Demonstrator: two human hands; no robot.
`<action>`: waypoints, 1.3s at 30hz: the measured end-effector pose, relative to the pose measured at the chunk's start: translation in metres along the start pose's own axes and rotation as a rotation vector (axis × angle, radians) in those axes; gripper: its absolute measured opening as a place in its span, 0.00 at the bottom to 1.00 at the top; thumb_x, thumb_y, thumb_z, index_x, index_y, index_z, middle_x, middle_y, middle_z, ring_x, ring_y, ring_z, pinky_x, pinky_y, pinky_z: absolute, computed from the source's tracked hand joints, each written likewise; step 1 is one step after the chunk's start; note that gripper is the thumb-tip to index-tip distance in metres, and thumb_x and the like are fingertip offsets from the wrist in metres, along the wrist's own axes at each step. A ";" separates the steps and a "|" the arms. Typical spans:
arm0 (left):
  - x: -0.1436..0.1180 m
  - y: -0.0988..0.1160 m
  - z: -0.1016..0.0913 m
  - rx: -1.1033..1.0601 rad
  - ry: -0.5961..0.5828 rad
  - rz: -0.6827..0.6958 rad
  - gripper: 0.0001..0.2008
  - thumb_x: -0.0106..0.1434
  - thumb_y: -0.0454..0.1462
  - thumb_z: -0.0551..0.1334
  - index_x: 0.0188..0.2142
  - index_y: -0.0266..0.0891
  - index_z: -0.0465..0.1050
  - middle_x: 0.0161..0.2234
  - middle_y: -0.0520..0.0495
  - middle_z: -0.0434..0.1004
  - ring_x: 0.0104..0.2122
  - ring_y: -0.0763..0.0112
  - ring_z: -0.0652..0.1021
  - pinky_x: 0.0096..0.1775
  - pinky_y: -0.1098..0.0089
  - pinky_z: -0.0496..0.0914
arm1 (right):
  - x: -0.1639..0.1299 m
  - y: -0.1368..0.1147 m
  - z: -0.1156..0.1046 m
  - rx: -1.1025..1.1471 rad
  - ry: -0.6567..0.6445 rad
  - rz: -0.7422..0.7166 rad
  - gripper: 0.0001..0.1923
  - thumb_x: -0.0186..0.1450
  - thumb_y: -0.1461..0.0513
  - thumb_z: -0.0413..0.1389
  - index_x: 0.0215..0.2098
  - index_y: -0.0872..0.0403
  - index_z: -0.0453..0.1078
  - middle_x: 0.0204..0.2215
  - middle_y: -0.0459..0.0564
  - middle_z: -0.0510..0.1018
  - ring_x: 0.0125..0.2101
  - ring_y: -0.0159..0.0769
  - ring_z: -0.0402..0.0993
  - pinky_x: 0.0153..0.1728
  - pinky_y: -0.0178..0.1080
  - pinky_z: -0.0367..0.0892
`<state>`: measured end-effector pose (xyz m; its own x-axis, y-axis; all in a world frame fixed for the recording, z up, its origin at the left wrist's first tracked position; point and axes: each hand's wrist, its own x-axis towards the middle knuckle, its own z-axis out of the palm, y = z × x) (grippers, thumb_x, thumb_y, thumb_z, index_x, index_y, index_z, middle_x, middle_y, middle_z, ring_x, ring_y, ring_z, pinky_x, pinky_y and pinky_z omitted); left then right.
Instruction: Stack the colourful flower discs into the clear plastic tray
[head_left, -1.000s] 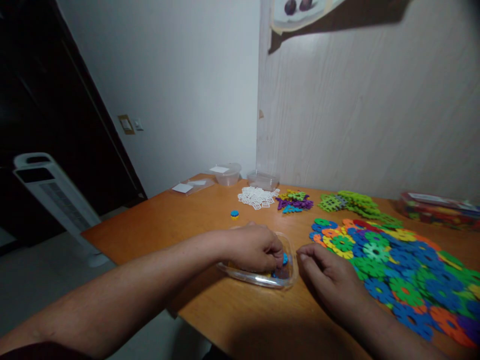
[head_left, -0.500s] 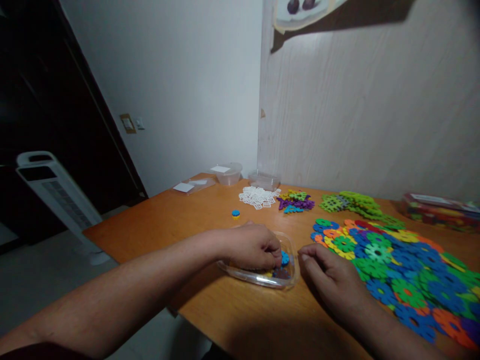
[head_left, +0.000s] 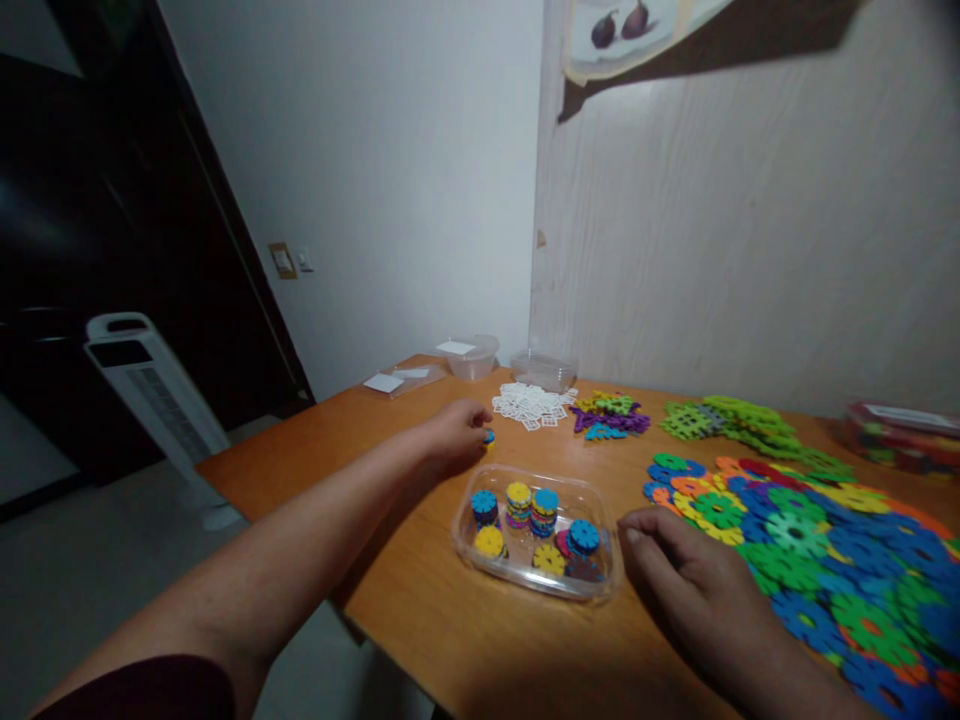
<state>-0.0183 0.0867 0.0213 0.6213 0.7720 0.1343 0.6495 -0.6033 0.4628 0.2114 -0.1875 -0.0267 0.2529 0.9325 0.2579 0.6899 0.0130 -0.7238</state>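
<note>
My left hand (head_left: 461, 430) reaches past the container, its fingers closing round a small stack of blue and yellow notched discs (head_left: 489, 440) on the table. The fingers partly cover this stack. Closer to me stands a clear plastic container (head_left: 480, 565) with several short stacks of flower-shaped discs inside, such as a blue stack (head_left: 583, 538) and a yellow-topped stack (head_left: 518, 494). Just right of its wall rests my right hand (head_left: 679, 560), loosely curled, thumb by the forefinger, with nothing visible in it.
A spread of large colourful flower discs (head_left: 817, 550) covers the right side. Farther back lie white grid pieces (head_left: 532, 403), purple and yellow pieces (head_left: 611, 415) and green lattice pieces (head_left: 739, 420). Clear tubs (head_left: 472, 360) and a box (head_left: 904, 430) stand along the wall.
My left hand has left the container and moved away from me to the small stack, uncovering the discs inside. My right hand stays by the container. The view has shifted slightly.
</note>
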 end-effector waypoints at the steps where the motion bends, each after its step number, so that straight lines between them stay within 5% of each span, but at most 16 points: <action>1: 0.001 -0.004 0.004 -0.002 0.017 -0.001 0.12 0.56 0.37 0.63 0.39 0.34 0.76 0.32 0.46 0.76 0.32 0.70 0.72 0.34 0.71 0.66 | 0.000 0.000 0.000 0.004 0.001 0.003 0.16 0.70 0.52 0.48 0.35 0.49 0.73 0.30 0.46 0.80 0.33 0.41 0.77 0.34 0.38 0.68; 10: 0.003 -0.008 0.004 0.020 -0.118 0.045 0.09 0.54 0.38 0.63 0.32 0.33 0.76 0.28 0.49 0.75 0.30 0.70 0.71 0.32 0.72 0.64 | -0.001 -0.001 0.000 0.026 0.003 -0.008 0.15 0.70 0.52 0.48 0.35 0.48 0.73 0.30 0.46 0.80 0.33 0.42 0.77 0.33 0.39 0.69; 27: -0.018 0.005 -0.005 -0.145 -0.083 -0.003 0.12 0.57 0.40 0.62 0.35 0.31 0.77 0.29 0.46 0.76 0.28 0.73 0.71 0.29 0.72 0.62 | 0.001 -0.003 0.000 0.009 0.014 -0.030 0.14 0.69 0.53 0.49 0.33 0.49 0.73 0.28 0.46 0.81 0.31 0.42 0.77 0.31 0.38 0.69; 39: -0.054 0.062 -0.033 -0.063 -0.136 0.320 0.13 0.59 0.37 0.62 0.43 0.33 0.76 0.36 0.46 0.76 0.34 0.72 0.72 0.38 0.70 0.68 | 0.001 0.000 -0.001 -0.031 0.015 -0.030 0.15 0.71 0.53 0.48 0.36 0.49 0.73 0.31 0.47 0.82 0.34 0.42 0.78 0.33 0.39 0.70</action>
<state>-0.0266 0.0142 0.0715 0.8445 0.5097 0.1647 0.3871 -0.7933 0.4699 0.2120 -0.1873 -0.0257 0.2419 0.9263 0.2888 0.7182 0.0292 -0.6952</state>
